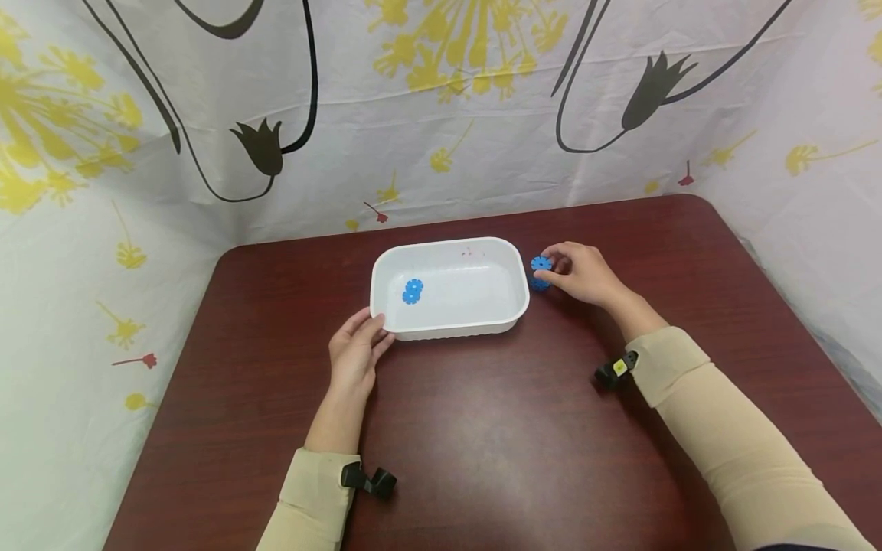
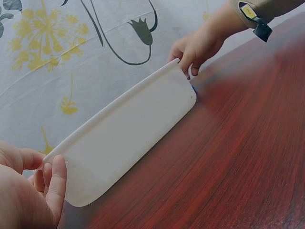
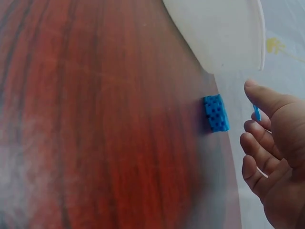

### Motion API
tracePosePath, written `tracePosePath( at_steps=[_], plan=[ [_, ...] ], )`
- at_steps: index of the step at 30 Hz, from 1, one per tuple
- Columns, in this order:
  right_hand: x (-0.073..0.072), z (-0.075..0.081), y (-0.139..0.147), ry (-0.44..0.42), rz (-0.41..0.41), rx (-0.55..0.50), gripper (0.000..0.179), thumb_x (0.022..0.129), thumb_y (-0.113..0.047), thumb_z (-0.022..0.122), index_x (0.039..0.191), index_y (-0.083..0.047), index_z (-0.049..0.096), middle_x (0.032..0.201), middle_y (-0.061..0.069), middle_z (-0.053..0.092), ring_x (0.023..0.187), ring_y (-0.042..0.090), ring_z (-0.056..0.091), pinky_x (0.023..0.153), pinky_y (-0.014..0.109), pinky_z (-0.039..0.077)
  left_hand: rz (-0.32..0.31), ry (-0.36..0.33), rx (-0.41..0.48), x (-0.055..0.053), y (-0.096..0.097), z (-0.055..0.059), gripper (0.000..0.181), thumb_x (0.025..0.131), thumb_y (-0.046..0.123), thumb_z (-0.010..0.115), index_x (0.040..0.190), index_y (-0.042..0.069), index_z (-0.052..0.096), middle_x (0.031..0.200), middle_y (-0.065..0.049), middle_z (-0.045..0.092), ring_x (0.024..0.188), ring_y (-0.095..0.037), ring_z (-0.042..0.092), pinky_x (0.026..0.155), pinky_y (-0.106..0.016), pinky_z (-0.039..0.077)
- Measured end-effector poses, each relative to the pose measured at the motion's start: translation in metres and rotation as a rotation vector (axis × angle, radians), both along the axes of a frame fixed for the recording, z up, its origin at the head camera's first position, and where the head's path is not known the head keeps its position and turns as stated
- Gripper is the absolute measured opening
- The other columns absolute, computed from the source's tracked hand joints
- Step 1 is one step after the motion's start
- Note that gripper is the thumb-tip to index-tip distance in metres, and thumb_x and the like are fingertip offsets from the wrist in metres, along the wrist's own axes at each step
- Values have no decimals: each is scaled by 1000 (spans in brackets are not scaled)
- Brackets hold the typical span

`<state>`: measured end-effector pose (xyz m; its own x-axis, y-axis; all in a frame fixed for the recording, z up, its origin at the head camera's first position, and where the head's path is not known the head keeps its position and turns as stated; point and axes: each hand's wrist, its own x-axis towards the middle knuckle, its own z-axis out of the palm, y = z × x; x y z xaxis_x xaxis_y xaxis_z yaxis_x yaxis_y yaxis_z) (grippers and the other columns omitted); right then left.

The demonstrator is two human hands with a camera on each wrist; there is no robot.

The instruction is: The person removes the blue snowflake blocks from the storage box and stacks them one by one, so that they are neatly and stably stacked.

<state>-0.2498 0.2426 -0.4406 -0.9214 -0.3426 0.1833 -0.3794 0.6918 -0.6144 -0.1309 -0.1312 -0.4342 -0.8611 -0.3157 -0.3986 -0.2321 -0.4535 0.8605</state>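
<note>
A white plastic tray (image 1: 451, 332) stands near the far side of the table, with a few blue notched discs (image 1: 412, 291) overlapping at the left of its floor. My left hand (image 1: 353, 353) grips the tray's near left corner, thumb over the rim. Just beyond the tray's right end, my right hand (image 1: 584, 274) pinches one blue notched disc (image 1: 541, 262) between thumb and forefinger. Below that disc a short stack of blue discs (image 3: 216, 113) sits on the table, apart from the hand in the right wrist view. The left wrist view hides the tray's inside.
The dark red wood-grain table (image 1: 441, 428) has rounded far corners. Behind it and at both sides hangs a white cloth (image 1: 331, 153) with yellow and grey flower prints. Each sleeve cuff carries a small black camera mount (image 1: 370, 480).
</note>
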Motion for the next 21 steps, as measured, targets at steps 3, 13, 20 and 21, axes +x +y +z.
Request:
tracePosePath(
  at_steps=[3, 13, 20, 21],
  plan=[
    [0, -4, 2, -9, 8, 1, 34, 91, -21, 78, 115, 1, 67, 96, 13, 64, 83, 25, 60, 70, 37, 53, 1, -4, -3, 0, 0, 0, 41, 93, 2, 70, 133, 0, 59, 93, -4, 66, 80, -14, 64, 80, -29, 64],
    [1, -15, 6, -51, 46, 2, 37, 91, -19, 78, 117, 4, 65, 101, 16, 63, 87, 28, 61, 76, 43, 54, 2, -5, 2, 0, 0, 0, 42, 93, 1, 70, 133, 0, 59, 92, -3, 65, 78, -13, 63, 81, -29, 63],
    [0, -18, 7, -51, 53, 12, 37, 88, -16, 81, 116, 4, 66, 103, 17, 63, 89, 30, 63, 79, 44, 55, 3, -4, 0, 0, 1, -1, 41, 93, 1, 70, 133, 0, 59, 92, -3, 66, 79, -13, 64, 80, -28, 64],
    [0, -18, 7, -49, 53, 11, 37, 88, -16, 81, 116, 4, 66, 103, 16, 63, 89, 30, 62, 78, 44, 55, 2, -4, -2, 0, 1, -1, 41, 93, 1, 70, 132, 0, 59, 92, -3, 66, 80, -14, 64, 80, -28, 64]
  ],
)
